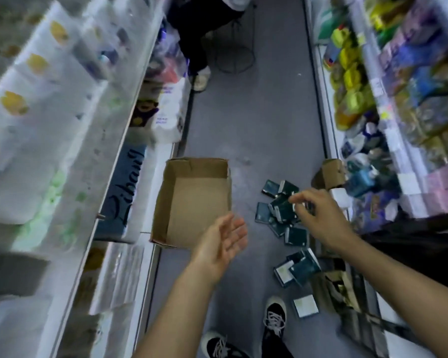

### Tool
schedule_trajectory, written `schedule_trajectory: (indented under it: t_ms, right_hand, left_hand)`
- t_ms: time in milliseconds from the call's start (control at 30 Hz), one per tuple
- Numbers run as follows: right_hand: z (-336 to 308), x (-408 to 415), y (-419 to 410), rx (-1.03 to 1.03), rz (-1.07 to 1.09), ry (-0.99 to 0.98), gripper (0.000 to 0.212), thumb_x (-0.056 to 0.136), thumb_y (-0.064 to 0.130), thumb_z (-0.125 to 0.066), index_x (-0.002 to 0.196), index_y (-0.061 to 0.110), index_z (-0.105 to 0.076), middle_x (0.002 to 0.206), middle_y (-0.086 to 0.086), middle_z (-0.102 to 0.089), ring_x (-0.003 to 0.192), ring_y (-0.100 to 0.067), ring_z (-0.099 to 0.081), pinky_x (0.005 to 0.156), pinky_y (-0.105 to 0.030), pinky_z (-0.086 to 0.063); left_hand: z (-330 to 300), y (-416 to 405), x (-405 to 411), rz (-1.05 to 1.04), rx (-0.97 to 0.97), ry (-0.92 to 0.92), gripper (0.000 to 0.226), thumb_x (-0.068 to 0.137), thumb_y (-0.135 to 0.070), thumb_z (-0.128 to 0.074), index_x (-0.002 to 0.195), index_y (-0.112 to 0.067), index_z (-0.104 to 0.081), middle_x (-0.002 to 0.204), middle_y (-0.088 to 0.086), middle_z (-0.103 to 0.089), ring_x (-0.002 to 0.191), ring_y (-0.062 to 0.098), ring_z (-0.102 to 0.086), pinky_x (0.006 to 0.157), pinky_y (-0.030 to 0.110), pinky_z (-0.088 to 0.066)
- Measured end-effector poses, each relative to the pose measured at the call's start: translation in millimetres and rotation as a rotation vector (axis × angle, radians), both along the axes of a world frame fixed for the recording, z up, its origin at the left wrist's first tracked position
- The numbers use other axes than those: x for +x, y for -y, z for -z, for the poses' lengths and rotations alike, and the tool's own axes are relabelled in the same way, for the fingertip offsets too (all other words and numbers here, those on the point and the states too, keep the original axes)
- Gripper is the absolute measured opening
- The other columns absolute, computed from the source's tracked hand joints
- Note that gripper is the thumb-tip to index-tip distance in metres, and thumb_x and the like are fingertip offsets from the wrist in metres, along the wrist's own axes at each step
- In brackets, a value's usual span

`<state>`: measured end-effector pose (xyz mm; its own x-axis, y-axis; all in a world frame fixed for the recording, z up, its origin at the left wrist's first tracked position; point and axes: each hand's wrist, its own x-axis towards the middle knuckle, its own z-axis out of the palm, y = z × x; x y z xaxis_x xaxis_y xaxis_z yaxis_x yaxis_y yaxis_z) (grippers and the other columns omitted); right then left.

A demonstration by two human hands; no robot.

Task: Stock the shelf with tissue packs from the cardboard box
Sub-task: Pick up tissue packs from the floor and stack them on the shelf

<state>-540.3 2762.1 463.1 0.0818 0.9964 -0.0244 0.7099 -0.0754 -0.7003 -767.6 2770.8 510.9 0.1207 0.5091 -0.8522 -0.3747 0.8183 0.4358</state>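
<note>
Right of centre in the frame, my right hand [318,210] reached down over the scattered dark tissue packs [282,210] on the floor, fingers curling toward one; blur kept me from telling whether they had closed on it. My left hand [225,241] hung open, palm up, fingers apart, probably ready to receive packs. Beside it the cardboard box [192,200] sat on the floor, empty, so the stock lay loose within reach of the shelf [388,140] at right.

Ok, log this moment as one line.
cardboard box: empty, on floor | tissue packs: scattered beside box | right hand: reaching over packs | left hand: open, empty
</note>
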Motion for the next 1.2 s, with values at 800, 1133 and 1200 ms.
schedule_trajectory:
  t_ms: [800,1133,1200]
  right_hand:
    - [412.1,67.2,181.9,-0.881,0.883,-0.534,0.011,0.094,0.002,-0.056,0.088,0.005,-0.063,0.081,-0.010,-0.058,0.077,-0.022,-0.054,0.071,-0.032,-0.046]
    - [560.5,67.1,154.6,-0.959,1.377,-0.771,0.070,0.090,0.046,-0.064,0.141,0.003,-0.044,0.140,-0.019,-0.049,0.114,-0.035,-0.053,0.101,-0.052,-0.047]
    - [584.6,71.4,147.1,-0.888,1.508,-0.925,0.103,0.076,0.062,-0.071,0.152,0.009,-0.025,0.156,-0.014,-0.030,0.133,-0.036,-0.041,0.109,-0.052,-0.039]
  left_hand:
    - [402.6,48.5,160.2,0.514,-0.265,-0.263,0.022,0.103,-0.008,-0.052,0.082,-0.011,-0.060,0.076,0.008,-0.063,0.064,0.018,-0.057,0.051,0.027,-0.047]
    - [551.0,64.9,167.1,0.705,-0.265,-0.363,0.017,0.104,-0.013,-0.050,0.091,-0.016,-0.059,0.087,0.005,-0.062,0.078,0.016,-0.056,0.066,0.028,-0.050]
    - [569.2,64.1,171.3,0.725,-0.268,-0.374,0.010,0.103,-0.016,-0.052,0.104,-0.014,-0.061,0.102,0.006,-0.064,0.091,0.016,-0.058,0.070,0.028,-0.051]
